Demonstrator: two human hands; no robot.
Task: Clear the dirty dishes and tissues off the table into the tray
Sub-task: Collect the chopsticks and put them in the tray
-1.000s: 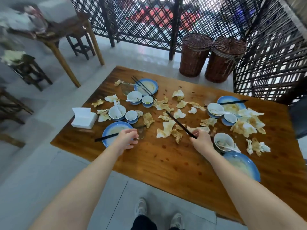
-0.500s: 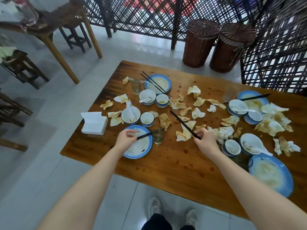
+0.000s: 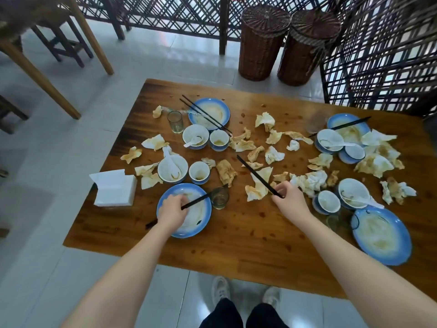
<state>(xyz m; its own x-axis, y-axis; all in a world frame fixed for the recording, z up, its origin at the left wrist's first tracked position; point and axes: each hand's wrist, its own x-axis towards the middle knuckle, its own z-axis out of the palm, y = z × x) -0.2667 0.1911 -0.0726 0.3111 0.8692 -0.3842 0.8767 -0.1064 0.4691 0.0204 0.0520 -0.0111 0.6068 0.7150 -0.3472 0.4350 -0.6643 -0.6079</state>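
Left hand (image 3: 172, 213) curled round a black chopstick pair (image 3: 196, 200) slanting across the near-left blue-rimmed plate (image 3: 201, 229), far tips by a glass (image 3: 220, 197) just beside the plate. Right hand (image 3: 289, 197) grips a second chopstick pair (image 3: 256, 176), which points far-left over the crumpled stained tissues (image 3: 274, 155) mid-bench. All dirty dishes sit on the bench (image 3: 248, 237): bowl with spoon (image 3: 172, 169) just beyond the near-left plate, more plates far and right, tissues scattered between, white tissue pack (image 3: 115, 188) at left edge.
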